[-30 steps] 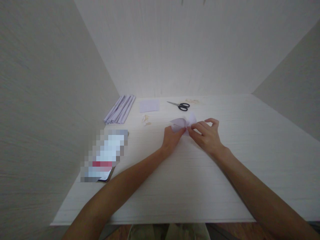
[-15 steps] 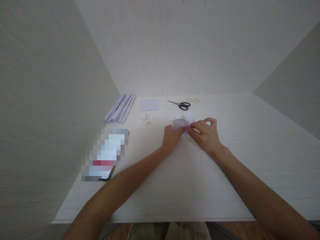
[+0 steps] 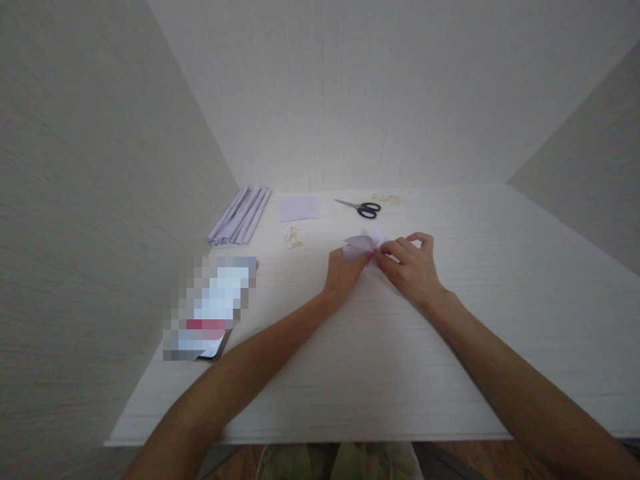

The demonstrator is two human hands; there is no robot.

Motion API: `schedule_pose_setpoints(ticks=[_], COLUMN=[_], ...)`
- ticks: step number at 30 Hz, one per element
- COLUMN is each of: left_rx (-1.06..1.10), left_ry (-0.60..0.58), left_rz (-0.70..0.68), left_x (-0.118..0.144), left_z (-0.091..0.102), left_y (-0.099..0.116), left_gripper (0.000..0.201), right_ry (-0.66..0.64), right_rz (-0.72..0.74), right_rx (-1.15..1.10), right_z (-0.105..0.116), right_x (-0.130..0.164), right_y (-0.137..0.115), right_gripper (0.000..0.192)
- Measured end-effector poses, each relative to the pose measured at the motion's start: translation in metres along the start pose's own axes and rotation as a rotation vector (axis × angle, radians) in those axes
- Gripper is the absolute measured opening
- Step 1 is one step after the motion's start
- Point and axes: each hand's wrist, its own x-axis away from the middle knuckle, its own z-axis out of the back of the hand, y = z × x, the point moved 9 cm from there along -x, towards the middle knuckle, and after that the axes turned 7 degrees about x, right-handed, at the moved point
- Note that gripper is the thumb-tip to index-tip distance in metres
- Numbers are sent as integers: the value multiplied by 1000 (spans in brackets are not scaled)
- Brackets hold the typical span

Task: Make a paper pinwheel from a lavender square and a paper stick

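Observation:
A pale lilac paper flower (image 3: 358, 247), its thin petals spread out, is held over the middle of the table. My left hand (image 3: 344, 275) grips it from below on the left, thumb and fingers closed near its centre. From the right, my right hand (image 3: 407, 263) pinches a petal by the centre between thumb and fingertips. Part of the flower is hidden behind the fingers. Just beyond it lie black-handled scissors (image 3: 367, 210), blades pointing left.
Folded lilac paper strips (image 3: 241, 217) are piled at the back left, beside a flat lilac paper sheet (image 3: 299, 209). Small pale bits (image 3: 293, 237) lie in front of the sheet, and more pale bits (image 3: 387, 199) behind the scissors. A phone (image 3: 215, 310), partly blurred out, rests at the left.
The petals under my right fingertips have shifted slightly. Both hands keep nearly the same place and hold, and the things on the table stay put.

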Motion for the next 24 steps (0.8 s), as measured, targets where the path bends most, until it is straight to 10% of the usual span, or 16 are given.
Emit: schedule_pose_setpoints(ticks=[24], left_rx=[12], left_ry=[3], left_rz=[-24], left_x=[3], left_z=[1], left_y=[8], left_gripper=[14], right_ry=[-22], right_rz=[-13], right_rx=[-6], right_z=[-1], right_x=[0], right_y=[0], right_gripper=[18])
